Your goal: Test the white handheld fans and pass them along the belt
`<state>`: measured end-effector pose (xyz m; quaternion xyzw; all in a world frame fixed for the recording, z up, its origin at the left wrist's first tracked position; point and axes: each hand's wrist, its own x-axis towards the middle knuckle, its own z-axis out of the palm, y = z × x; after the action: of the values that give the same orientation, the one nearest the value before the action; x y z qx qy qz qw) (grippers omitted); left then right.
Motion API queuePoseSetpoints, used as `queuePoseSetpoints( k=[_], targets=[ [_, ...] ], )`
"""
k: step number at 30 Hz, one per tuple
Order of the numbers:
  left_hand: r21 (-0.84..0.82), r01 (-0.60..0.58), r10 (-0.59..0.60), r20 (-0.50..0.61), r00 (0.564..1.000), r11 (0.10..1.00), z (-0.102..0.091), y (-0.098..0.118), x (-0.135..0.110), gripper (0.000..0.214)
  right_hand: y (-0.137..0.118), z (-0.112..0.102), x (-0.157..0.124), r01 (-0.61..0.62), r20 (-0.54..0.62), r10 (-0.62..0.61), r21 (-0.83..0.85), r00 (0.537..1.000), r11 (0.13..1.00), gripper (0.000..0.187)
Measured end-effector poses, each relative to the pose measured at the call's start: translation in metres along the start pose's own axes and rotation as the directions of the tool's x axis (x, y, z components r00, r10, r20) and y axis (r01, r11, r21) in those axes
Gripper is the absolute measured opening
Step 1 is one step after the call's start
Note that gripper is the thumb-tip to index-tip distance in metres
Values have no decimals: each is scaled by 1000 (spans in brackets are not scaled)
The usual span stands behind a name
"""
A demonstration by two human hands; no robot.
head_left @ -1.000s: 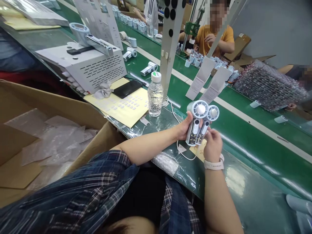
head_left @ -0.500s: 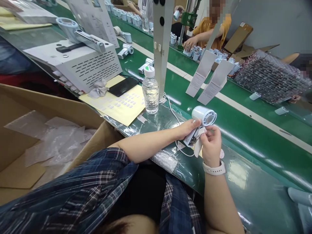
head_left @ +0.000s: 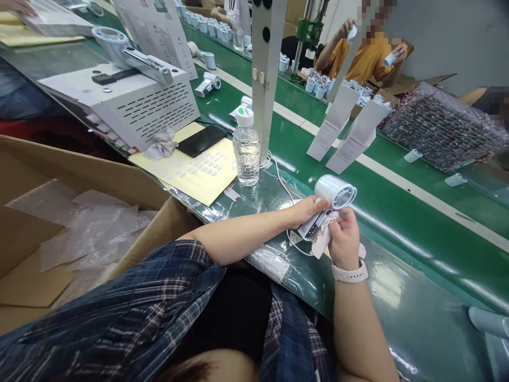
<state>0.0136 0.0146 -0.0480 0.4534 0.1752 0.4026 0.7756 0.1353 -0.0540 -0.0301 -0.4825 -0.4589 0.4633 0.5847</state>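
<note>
My left hand (head_left: 312,210) is closed around the handle of a light-blue handheld device (head_left: 332,190), which has a round barrel with a vented ring at its end. The barrel points right, and a silvery, dark-edged handle part shows below my fingers. Pinched in my right hand (head_left: 345,239) is a crumpled white cloth (head_left: 321,241), held against the device just under the barrel. My right fingertips are partly hidden behind the cloth and barrel. A white cable (head_left: 283,183) runs along the bench beside my left hand.
A water bottle (head_left: 246,151), phone (head_left: 201,141) and yellow sticker sheet (head_left: 207,191) lie to the left. A metal post (head_left: 264,90) rises behind the bottle. Two white cartons (head_left: 356,139) stand on the green conveyor (head_left: 421,212). Across it, a co-worker (head_left: 368,58) holds light-blue parts. A cardboard box (head_left: 159,228) is at left.
My right hand has shifted slightly with the cloth, which is more bunched against the device. The cartons have slid slightly right. The co-worker across has raised both hands with parts.
</note>
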Motion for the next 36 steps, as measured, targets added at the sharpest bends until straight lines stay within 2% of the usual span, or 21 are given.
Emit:
queuePoseSetpoints(
  k=[18,23,28,33,36],
  targets=[
    [15,29,-29,3,1000,999,1,0,-1,86,2,0,-1,-11,-7,12,67,1000,998,42],
    [-97,78,-79,0,997,992,1,0,-1,84,-1,0,-1,-2,4,2,104,1000,995,37],
    [-256,172,-152,95,984,951,0,-1,0,87,-6,-2,-1,-37,82,21,191,996,981,35],
    [-214,157,-140,92,986,964,2,1,1,85,-4,2,-3,2,5,-3,132,1000,991,31],
    [-159,102,-100,21,995,982,4,4,-1,84,0,2,-3,11,-11,-10,62,1000,998,29]
  ],
)
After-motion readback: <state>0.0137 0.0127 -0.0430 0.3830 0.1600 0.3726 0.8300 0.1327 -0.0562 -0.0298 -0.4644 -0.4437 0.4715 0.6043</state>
